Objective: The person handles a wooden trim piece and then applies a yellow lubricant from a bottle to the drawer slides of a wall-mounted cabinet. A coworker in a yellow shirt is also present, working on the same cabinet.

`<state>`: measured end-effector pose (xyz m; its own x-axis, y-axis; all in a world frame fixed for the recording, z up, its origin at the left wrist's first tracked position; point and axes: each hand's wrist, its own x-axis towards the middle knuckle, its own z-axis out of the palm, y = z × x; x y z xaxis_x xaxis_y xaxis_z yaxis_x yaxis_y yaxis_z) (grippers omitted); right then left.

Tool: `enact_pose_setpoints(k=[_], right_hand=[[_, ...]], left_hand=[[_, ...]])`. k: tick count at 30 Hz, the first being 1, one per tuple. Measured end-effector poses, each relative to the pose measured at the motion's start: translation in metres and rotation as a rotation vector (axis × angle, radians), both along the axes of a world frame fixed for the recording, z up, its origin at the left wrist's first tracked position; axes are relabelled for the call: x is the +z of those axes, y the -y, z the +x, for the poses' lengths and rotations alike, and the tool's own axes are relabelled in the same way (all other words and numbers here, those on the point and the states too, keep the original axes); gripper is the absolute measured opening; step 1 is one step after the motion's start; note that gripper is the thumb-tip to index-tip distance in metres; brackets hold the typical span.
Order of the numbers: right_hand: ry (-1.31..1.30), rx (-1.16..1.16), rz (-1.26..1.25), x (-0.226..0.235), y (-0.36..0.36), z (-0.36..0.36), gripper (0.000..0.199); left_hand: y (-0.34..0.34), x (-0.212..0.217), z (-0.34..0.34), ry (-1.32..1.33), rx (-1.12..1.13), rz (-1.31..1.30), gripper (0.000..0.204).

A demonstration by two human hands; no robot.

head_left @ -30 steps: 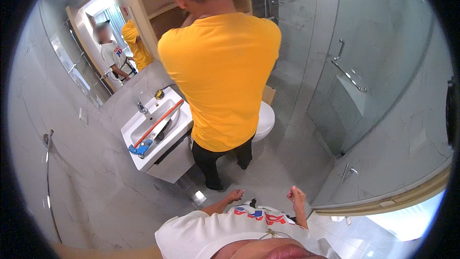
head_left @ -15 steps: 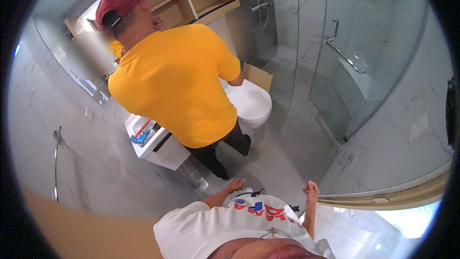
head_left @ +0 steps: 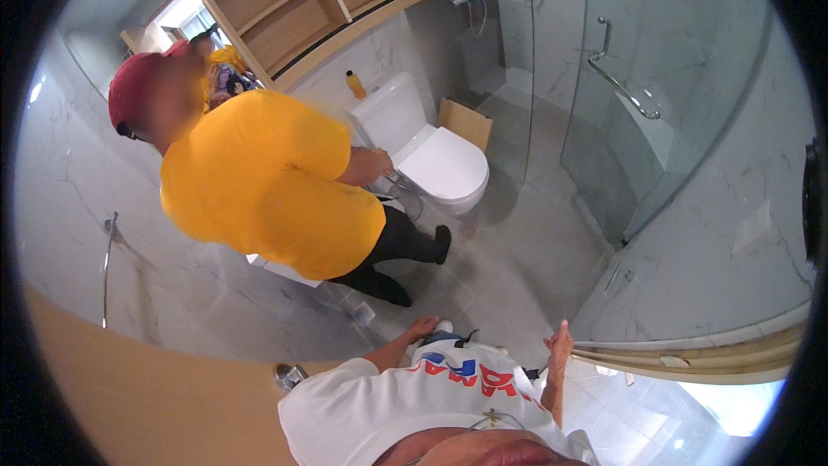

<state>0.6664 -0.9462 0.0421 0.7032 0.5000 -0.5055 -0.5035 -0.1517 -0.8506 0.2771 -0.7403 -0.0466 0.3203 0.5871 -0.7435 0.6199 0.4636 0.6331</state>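
Note:
My left hand (head_left: pixel 423 326) hangs low in front of my white shirt (head_left: pixel 448 384), holding nothing that I can see, its fingers loosely stretched. On the other side, my right hand (head_left: pixel 561 343) is raised beside the door frame, one finger extended and nothing visible in it. A co-worker in a yellow shirt (head_left: pixel 267 181) and dark red cap stands ahead of me. The co-worker's hand (head_left: pixel 369 167) is at a hose (head_left: pixel 414 198) beside the white toilet (head_left: pixel 444 168); what it grips is too small to make out.
A yellow bottle (head_left: pixel 354 85) stands on the toilet tank. A cardboard piece (head_left: pixel 466 125) leans behind the toilet. An open wooden cabinet (head_left: pixel 297 13) hangs above. The glass shower door (head_left: pixel 664 60) has a metal handle (head_left: pixel 623 95). The white vanity (head_left: pixel 289 271) is mostly hidden by the co-worker.
The co-worker has shifted left and turned toward the toilet, uncovering its tank and the bottle while hiding the vanity's tools. My left hand's fingers have straightened; a finger of my right hand has extended.

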Motion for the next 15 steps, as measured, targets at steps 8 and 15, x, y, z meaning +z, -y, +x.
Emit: enact_pose_setpoints(k=[8,15], right_hand=[[-0.039,0.066,0.13,-0.007,0.02,0.001,0.028],[0.032,0.072,0.152,0.002,0.029,0.024,0.027]], left_hand=[[-0.001,0.006,0.009,-0.098,-0.165,0.105,0.057],[-0.011,-0.014,0.023,0.011,-0.075,0.208,0.058]])
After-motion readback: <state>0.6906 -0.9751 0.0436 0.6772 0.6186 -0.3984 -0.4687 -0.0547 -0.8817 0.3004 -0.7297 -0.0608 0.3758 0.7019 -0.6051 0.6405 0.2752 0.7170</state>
